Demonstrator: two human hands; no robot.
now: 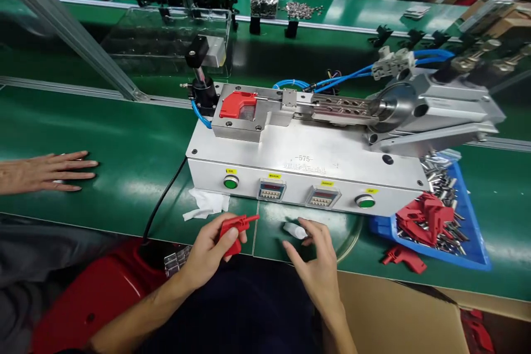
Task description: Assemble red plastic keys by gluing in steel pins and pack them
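Head view: the left hand (207, 251) is curled tight around a red plastic part (236, 228). Its fingers are clamped on the part's body, and the thin tip points toward 3 o'clock, just over the near edge of the green bench (124, 177). At 3 o'clock from it the right hand (317, 257) is loosely spread and grips nothing. Its fingertips are at a small white bottle (293, 229) lying on the bench; whether they touch it I cannot tell.

At 3 o'clock of the right hand, a blue tray (475, 243) holds a heap of red parts (425, 218) and metal pins (440, 180). At 12 o'clock of both hands sits a grey machine (307, 160), with a white cloth (205, 204) against its front. Far off at 9 o'clock, another person's hand (45, 171) lies flat on the bench.
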